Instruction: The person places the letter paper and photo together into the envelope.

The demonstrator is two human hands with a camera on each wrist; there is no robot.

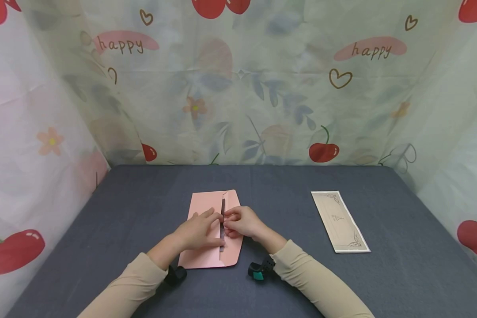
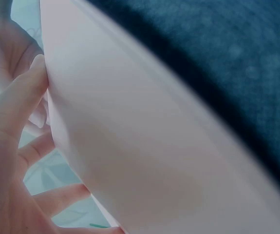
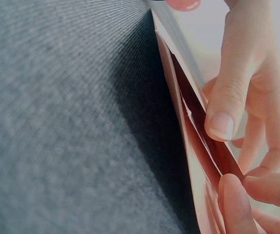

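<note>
A pink envelope [image 1: 200, 258] lies on the table with its flap [image 1: 233, 254] spread to the right. Along its opening shows a narrow dark gap [image 1: 222, 207]; whether that is shadow or something inside, I cannot tell. My left hand [image 1: 196, 229] rests on the envelope's body, fingers spread, thumb near the opening. From the flap side, my right hand [image 1: 244, 221] pinches the edge at the opening between thumb and forefinger. In the right wrist view, its thumb [image 3: 234, 204] sits at the parted pink layers [image 3: 198, 131], with the left thumb [image 3: 222, 124] farther along.
A cream card or slip [image 1: 338, 221] with dark corner ornaments lies to the right on the dark grey cloth [image 1: 286, 194]. Black wrist straps [image 1: 262, 268] sit near both sleeves. Printed curtains [image 1: 242, 88] hang behind and along both sides of the table.
</note>
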